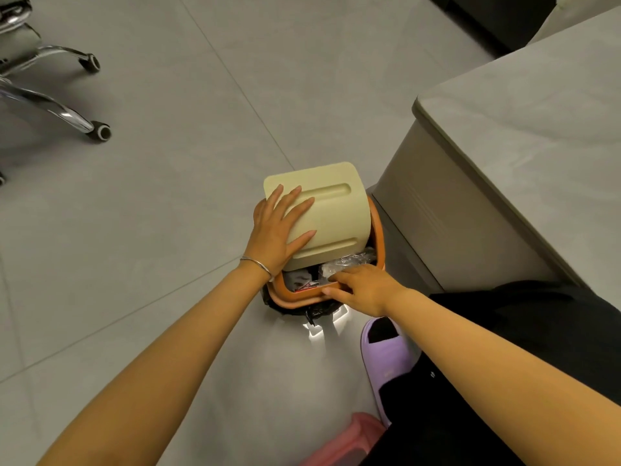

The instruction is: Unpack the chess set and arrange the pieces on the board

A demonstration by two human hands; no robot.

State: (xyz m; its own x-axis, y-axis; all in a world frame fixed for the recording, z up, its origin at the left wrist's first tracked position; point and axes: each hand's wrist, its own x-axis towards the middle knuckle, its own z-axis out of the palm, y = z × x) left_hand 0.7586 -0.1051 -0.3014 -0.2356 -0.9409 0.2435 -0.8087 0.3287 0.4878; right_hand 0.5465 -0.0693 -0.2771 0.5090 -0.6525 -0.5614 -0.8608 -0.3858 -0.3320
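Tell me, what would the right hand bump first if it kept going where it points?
The right hand would probably meet the rubbish inside the bin first; depth is unclear.

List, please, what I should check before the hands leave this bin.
1. Lid held open by left hand, flat on it: ok.
2. Clear wrap inside the bin: ok.
3. Right hand free of the wrap: cannot tell.
4. Purple slipper apart from the bin: ok.
5. Chess set in view: not ok.
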